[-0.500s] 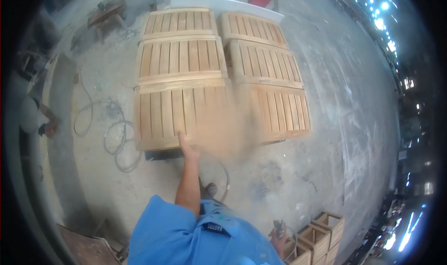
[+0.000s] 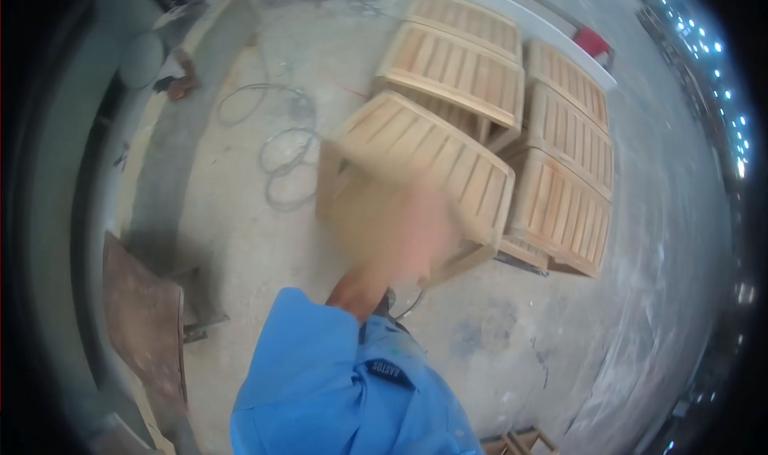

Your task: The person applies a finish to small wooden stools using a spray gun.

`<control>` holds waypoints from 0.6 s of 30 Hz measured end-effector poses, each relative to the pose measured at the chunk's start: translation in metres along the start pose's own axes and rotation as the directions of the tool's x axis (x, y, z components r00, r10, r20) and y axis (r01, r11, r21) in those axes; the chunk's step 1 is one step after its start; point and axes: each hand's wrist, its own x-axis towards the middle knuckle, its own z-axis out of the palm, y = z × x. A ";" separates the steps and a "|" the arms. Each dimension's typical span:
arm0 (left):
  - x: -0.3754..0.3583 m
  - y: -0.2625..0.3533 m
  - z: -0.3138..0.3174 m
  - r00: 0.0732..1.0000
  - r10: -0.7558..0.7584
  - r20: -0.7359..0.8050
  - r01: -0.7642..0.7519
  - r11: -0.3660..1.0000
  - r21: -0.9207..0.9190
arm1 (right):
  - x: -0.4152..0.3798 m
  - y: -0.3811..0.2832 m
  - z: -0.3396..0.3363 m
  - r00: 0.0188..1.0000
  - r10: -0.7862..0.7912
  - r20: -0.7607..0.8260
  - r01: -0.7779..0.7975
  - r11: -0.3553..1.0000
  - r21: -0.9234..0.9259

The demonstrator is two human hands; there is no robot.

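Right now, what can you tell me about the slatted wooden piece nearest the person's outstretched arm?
The nearest slatted piece looks like pale, unfinished wood: a top of parallel slats in a frame, with legs or side rails below. It sits tilted, one corner raised, on the dusty concrete floor, beside similar pieces. The left hand is a motion-blurred patch at its near edge; contact looks likely, but the blur hides any grip. The right hand is out of view.

Coiled hose (image 2: 282, 155) on dusty concrete floor (image 2: 512, 335); rusty metal sheet (image 2: 144, 319) nearby.
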 end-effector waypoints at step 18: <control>-0.403 0.373 -0.223 0.854 0.474 -0.212 -0.518 0.804 -0.290 | -0.045 0.055 0.103 0.855 -0.385 0.347 0.467 0.863 -0.194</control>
